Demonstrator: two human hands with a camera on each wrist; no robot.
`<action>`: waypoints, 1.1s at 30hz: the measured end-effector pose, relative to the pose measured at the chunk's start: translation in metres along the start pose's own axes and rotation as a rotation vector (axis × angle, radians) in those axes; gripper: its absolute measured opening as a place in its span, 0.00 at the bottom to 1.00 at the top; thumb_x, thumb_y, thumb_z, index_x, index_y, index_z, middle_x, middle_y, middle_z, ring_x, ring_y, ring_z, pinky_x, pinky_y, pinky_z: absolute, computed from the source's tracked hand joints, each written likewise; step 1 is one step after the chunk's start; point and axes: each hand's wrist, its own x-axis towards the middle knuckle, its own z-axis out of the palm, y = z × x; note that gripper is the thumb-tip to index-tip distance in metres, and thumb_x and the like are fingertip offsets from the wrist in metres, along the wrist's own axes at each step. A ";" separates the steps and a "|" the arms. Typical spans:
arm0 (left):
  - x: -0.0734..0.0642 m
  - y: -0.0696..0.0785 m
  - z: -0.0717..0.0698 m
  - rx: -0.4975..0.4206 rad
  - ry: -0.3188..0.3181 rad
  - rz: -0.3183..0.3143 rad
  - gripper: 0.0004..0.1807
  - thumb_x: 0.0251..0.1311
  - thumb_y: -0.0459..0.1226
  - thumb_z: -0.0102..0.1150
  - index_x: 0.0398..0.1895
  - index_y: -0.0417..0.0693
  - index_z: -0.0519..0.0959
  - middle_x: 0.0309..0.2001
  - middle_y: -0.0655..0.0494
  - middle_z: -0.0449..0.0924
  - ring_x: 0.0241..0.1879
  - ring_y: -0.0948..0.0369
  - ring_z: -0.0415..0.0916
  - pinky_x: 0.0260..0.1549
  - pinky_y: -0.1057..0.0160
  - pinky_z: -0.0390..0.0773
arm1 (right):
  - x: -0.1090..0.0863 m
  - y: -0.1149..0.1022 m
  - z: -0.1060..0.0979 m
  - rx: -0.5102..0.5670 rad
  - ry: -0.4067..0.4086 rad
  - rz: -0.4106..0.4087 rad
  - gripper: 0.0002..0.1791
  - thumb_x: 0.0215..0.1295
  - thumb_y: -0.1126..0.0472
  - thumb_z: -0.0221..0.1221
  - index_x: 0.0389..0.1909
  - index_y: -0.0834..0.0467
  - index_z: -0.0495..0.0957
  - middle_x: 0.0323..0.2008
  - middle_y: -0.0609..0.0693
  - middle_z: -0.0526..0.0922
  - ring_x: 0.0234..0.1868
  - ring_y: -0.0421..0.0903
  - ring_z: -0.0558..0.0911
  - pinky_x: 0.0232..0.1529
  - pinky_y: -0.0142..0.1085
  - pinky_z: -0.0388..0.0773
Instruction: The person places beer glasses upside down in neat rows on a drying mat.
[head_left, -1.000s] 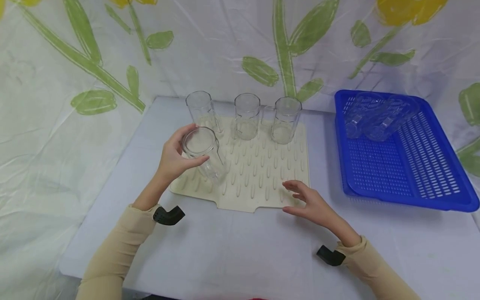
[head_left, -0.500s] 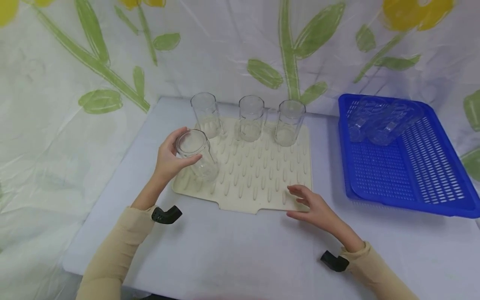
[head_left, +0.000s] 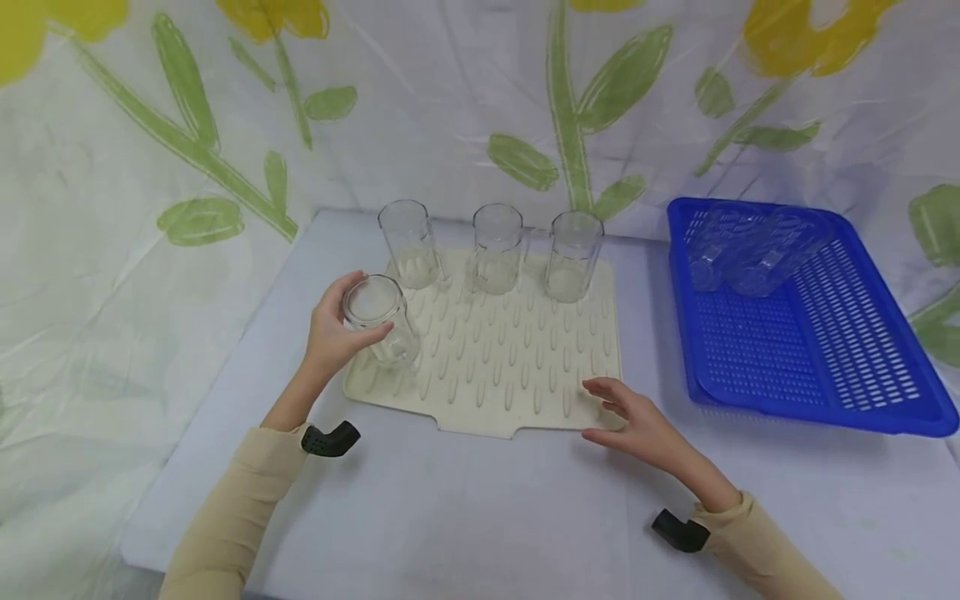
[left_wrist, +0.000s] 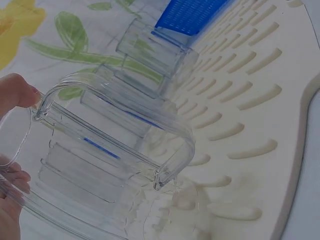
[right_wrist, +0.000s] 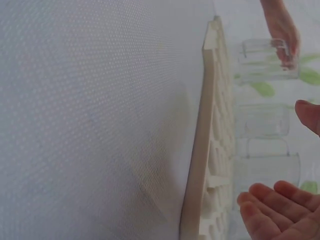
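A clear glass mug (head_left: 384, 325) stands at the left front of the cream ribbed mat (head_left: 495, 408). My left hand (head_left: 335, 333) grips it around its upper end, thumb on the near side. Its handle (left_wrist: 172, 130) shows large in the left wrist view, and its lower end is at the mat; whether it bears fully on it I cannot tell. Along the mat's back edge stand a left mug (head_left: 411, 250), a middle mug (head_left: 498, 254) and a right mug (head_left: 573, 258). My right hand (head_left: 633, 425) hovers by the mat's right front corner, fingers loosely bent, holding nothing.
To the right sits a blue perforated plastic basket (head_left: 757, 358), with glass mugs (head_left: 761, 250) lying at its back. A white cloth covers the table (head_left: 480, 517). Behind it hangs a white sheet (head_left: 420, 108) painted with yellow flowers and green leaves.
My left hand has carried the mug leftward and lower over the mat, to its left front part. My right hand has shifted slightly right, still holding nothing.
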 end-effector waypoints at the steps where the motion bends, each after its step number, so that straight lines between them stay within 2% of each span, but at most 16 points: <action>1: 0.000 0.000 0.000 0.011 0.002 0.004 0.38 0.34 0.17 0.64 0.55 0.20 0.60 0.53 0.29 0.63 0.56 0.43 0.58 0.57 0.54 0.58 | 0.000 0.000 0.000 -0.002 0.001 -0.003 0.34 0.48 0.62 0.67 0.54 0.68 0.64 0.52 0.65 0.70 0.54 0.57 0.69 0.52 0.45 0.66; 7: -0.002 -0.002 0.000 0.039 0.012 -0.006 0.38 0.34 0.18 0.64 0.55 0.20 0.60 0.53 0.29 0.63 0.57 0.43 0.58 0.56 0.52 0.58 | 0.001 -0.001 0.001 -0.010 0.014 -0.026 0.32 0.48 0.64 0.67 0.54 0.69 0.65 0.52 0.65 0.71 0.54 0.57 0.69 0.52 0.46 0.66; 16: -0.001 -0.007 0.002 -0.003 0.010 -0.031 0.39 0.35 0.17 0.62 0.56 0.19 0.57 0.56 0.28 0.58 0.59 0.43 0.54 0.59 0.53 0.53 | 0.002 -0.003 -0.001 0.002 0.018 -0.024 0.33 0.48 0.65 0.67 0.54 0.69 0.64 0.52 0.65 0.70 0.54 0.58 0.69 0.52 0.46 0.66; 20: -0.002 -0.008 0.002 0.016 0.000 -0.058 0.39 0.36 0.18 0.63 0.57 0.21 0.57 0.57 0.29 0.58 0.60 0.44 0.53 0.59 0.53 0.53 | 0.002 -0.003 0.000 0.001 0.011 -0.015 0.33 0.49 0.63 0.66 0.55 0.69 0.64 0.52 0.65 0.70 0.54 0.57 0.69 0.53 0.45 0.65; 33: -0.001 -0.006 0.003 0.067 -0.013 -0.070 0.39 0.37 0.21 0.64 0.57 0.22 0.57 0.57 0.30 0.58 0.60 0.43 0.53 0.59 0.53 0.53 | 0.003 -0.005 -0.008 0.004 0.000 -0.012 0.34 0.49 0.63 0.66 0.55 0.68 0.63 0.53 0.65 0.69 0.55 0.57 0.68 0.53 0.44 0.65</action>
